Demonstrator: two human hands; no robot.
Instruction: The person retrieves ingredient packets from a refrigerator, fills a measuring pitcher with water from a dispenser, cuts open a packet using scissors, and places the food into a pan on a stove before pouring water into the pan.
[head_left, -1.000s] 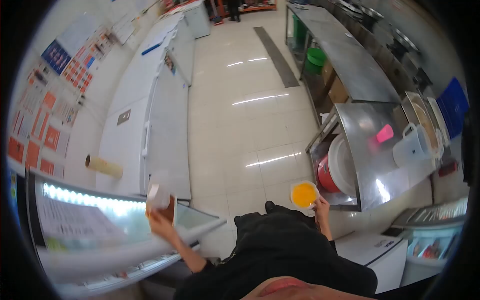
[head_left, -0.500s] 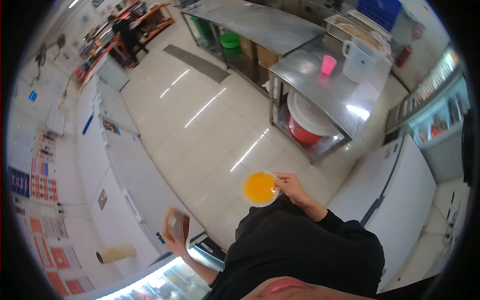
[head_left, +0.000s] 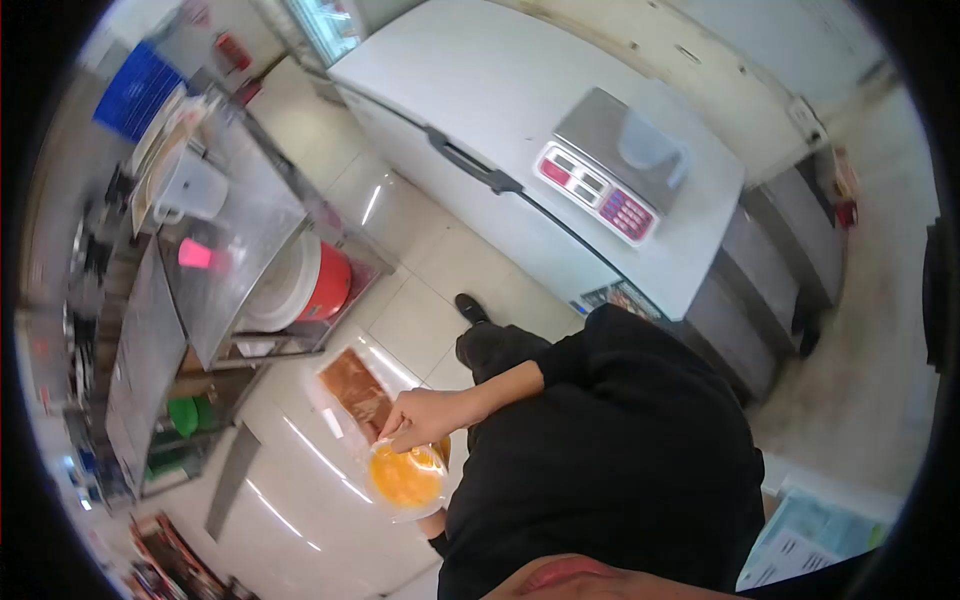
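My right hand pinches the rim of a clear round container or bag with orange-yellow contents, in front of my body. Beside and partly behind it is a flat clear pack with reddish-brown contents, tilted away from me. My left hand shows only in a small part below the orange-yellow container. Its fingers are hidden behind the things held.
A white chest freezer bears a scale and a clear jug. At left stand a steel table, a pink cup, another clear jug and a red tub. A dark shoe is on the floor.
The view has swung round to the chest freezer with the scale. My hands, apart before, are now close together, with the orange-yellow container beside the reddish-brown pack.
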